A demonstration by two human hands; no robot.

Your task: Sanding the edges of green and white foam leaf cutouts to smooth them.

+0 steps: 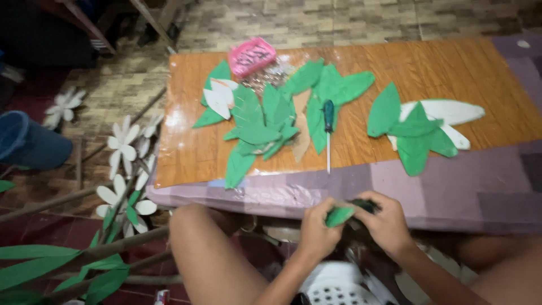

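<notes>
**Two hands hold a green leaf**

The big wooden surface (395, 68) has a purple edge near the person. Many green paper leaves (259, 127) lie on it in piles, with some white leaf shapes (449, 110) mixed in. A pink basket (252, 55) sits at the far side. A screwdriver with a green handle (328, 121) lies between the leaf piles.

Below the surface edge, the left hand (316, 229) and the right hand (387, 223) meet. A small green leaf (339, 216) sits between them. The fingers of both hands are curled shut on it, with something dark just beside the right fingers.
</notes>
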